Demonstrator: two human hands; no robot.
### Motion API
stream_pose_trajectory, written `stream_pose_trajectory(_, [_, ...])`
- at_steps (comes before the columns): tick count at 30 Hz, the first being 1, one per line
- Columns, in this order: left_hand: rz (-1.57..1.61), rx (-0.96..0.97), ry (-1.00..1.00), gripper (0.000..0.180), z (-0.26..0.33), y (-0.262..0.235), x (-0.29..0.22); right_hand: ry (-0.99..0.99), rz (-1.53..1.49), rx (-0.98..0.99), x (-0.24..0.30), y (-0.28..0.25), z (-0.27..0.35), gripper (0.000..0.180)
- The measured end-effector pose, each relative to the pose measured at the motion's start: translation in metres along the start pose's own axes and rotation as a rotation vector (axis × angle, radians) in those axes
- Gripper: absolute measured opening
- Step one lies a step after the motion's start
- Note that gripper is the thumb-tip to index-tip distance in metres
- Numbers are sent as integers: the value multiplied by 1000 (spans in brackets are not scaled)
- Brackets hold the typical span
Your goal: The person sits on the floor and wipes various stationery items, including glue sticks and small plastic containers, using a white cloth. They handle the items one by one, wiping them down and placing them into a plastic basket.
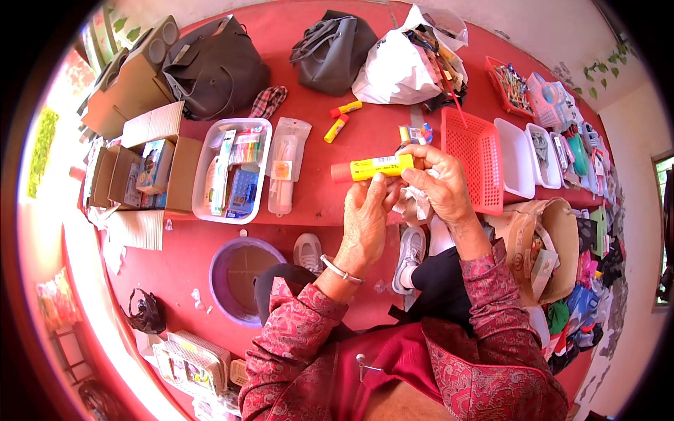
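A yellow glue stick with a red cap (381, 167) lies level between my two hands, its cap toward the left. My left hand (365, 210) grips its underside, thumb against the yellow barrel. The fingers of my right hand (441, 184) close on its right end, and a crumpled whitish wrapper or tissue (415, 205) hangs under that hand. Beyond my hands, two similar yellow-and-red sticks, one nearer (336, 129) and one farther (346, 109), lie on the red surface (393, 126). A small colourful packet (415, 133) sits just behind my right hand, partly hidden.
To the left stand a white tray of stationery (199, 189), a clear pouch (283, 168) and an open carton (184, 168). A red basket (477, 165) and white bins (514, 151) are at the right. Bags (333, 52) line the back. Below is a purple basin (219, 281).
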State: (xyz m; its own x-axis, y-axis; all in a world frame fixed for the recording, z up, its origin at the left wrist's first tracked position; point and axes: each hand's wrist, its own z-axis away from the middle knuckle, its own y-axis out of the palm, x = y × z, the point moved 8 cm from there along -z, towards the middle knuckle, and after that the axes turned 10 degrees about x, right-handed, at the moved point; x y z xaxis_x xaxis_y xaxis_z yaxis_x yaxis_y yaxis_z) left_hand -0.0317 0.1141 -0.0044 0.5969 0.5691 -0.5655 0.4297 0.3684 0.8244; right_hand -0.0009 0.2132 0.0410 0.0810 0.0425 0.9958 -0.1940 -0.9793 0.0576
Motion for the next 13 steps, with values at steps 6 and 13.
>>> stream_pose_trajectory(6, [11, -2, -7, 23, 1, 0, -1, 17, 36, 15, 0, 2, -1, 22])
stream_pose_trajectory(13, [36, -21, -16, 22, 1, -3, 1, 28, 20, 17, -4, 1, -1, 22])
